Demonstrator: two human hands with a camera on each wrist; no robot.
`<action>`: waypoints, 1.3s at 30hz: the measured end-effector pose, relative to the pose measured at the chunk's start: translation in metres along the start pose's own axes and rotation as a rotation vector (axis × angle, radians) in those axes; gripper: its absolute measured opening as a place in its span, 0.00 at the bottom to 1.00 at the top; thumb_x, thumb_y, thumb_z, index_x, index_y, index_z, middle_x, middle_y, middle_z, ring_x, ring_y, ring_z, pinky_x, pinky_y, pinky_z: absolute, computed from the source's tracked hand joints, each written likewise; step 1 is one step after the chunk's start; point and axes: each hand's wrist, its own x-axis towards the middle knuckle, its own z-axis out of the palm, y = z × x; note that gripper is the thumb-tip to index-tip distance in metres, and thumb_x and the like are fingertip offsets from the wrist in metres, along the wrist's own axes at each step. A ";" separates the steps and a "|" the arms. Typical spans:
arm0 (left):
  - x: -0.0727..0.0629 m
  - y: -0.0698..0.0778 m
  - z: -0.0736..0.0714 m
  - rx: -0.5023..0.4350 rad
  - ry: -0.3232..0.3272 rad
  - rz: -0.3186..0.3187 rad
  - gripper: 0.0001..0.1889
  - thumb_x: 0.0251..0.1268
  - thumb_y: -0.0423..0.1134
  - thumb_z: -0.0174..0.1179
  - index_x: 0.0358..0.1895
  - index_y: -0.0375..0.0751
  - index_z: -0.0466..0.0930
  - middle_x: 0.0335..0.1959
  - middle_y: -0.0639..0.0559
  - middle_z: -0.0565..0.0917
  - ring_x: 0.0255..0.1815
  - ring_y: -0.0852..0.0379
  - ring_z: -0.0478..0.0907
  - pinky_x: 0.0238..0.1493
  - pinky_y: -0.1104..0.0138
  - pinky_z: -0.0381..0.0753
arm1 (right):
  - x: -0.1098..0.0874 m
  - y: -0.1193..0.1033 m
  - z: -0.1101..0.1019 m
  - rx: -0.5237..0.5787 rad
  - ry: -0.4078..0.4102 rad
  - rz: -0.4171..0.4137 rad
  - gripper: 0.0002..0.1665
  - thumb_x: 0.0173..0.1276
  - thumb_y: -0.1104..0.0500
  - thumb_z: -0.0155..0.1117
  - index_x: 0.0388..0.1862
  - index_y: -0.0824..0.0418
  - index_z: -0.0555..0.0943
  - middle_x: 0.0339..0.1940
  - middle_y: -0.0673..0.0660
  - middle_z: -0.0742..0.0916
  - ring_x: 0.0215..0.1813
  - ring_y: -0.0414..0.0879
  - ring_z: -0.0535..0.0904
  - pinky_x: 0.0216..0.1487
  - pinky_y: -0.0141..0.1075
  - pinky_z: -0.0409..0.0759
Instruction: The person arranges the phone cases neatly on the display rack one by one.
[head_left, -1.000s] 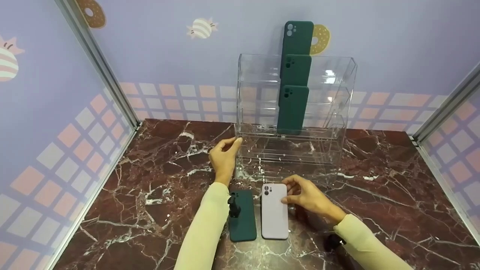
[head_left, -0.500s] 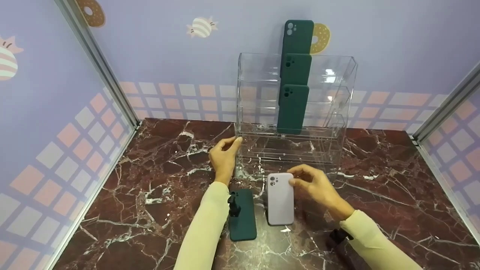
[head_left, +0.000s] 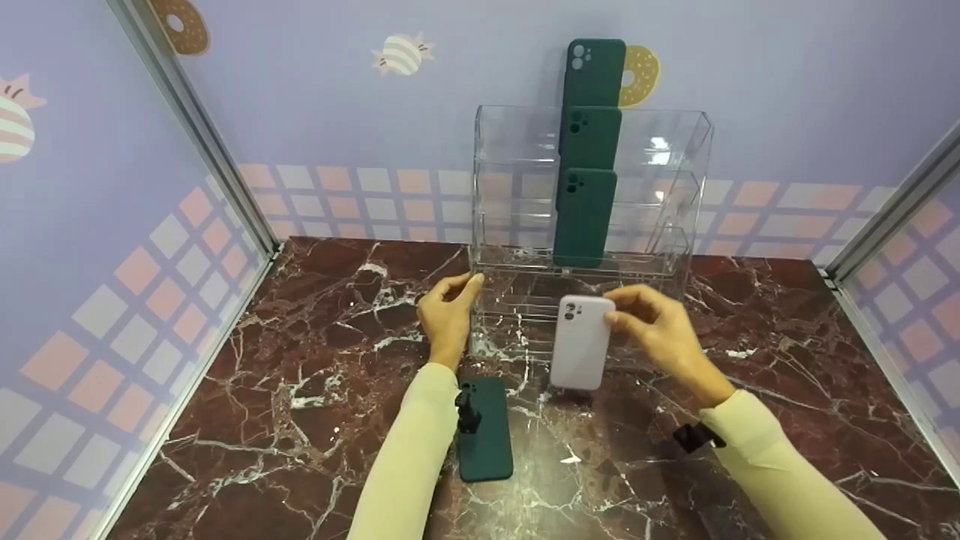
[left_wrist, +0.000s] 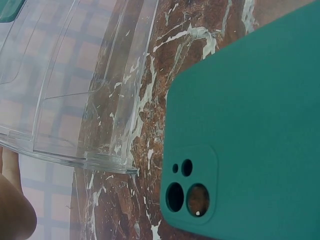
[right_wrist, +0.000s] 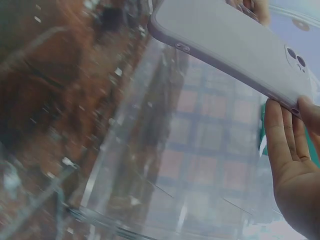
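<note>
My right hand (head_left: 664,330) pinches a pale lilac phone case (head_left: 581,343) by its upper right edge, thumb in front. The case hangs nearly upright above the table, before the lower steps of a clear tiered display rack (head_left: 478,180). In the right wrist view, thumb and fingers grip the lilac case (right_wrist: 220,40) near its camera cutout end. At the rack's left side, my left hand (head_left: 450,311) holds the edge between thumb and finger. A dark green phone case (head_left: 491,442) lies beside my left forearm; it fills much of the left wrist view.
Three green phone cases stand one behind another in the rack's upper tiers, the front one (head_left: 585,217) lowest. The red marble-patterned table (head_left: 337,435) is bounded by patterned walls (head_left: 337,97) at the back and sides. Each wrist carries a small black camera.
My right hand has lifted the lilac case off the table and carried it forward and right, tilting it upright toward the rack. My left hand stays at the rack's side.
</note>
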 end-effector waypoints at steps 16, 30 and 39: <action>-0.001 -0.001 -0.001 -0.028 0.001 0.010 0.08 0.60 0.37 0.81 0.40 0.39 0.94 0.35 0.50 0.92 0.35 0.56 0.88 0.36 0.70 0.84 | 0.040 -0.030 -0.023 -0.033 0.092 -0.063 0.16 0.71 0.70 0.72 0.56 0.72 0.85 0.44 0.67 0.89 0.36 0.50 0.87 0.34 0.34 0.86; -0.001 0.000 0.000 0.007 0.011 0.022 0.09 0.61 0.38 0.81 0.40 0.39 0.94 0.35 0.51 0.92 0.35 0.56 0.87 0.36 0.70 0.82 | 0.069 -0.039 -0.026 0.018 0.158 -0.106 0.16 0.70 0.75 0.70 0.56 0.77 0.83 0.46 0.66 0.89 0.43 0.37 0.88 0.48 0.36 0.87; -0.002 0.001 -0.001 0.013 -0.002 0.026 0.11 0.61 0.39 0.80 0.42 0.36 0.94 0.36 0.51 0.92 0.36 0.56 0.88 0.37 0.70 0.83 | 0.079 -0.038 -0.024 0.012 0.159 -0.111 0.16 0.71 0.73 0.71 0.56 0.75 0.84 0.45 0.64 0.89 0.43 0.41 0.88 0.45 0.35 0.88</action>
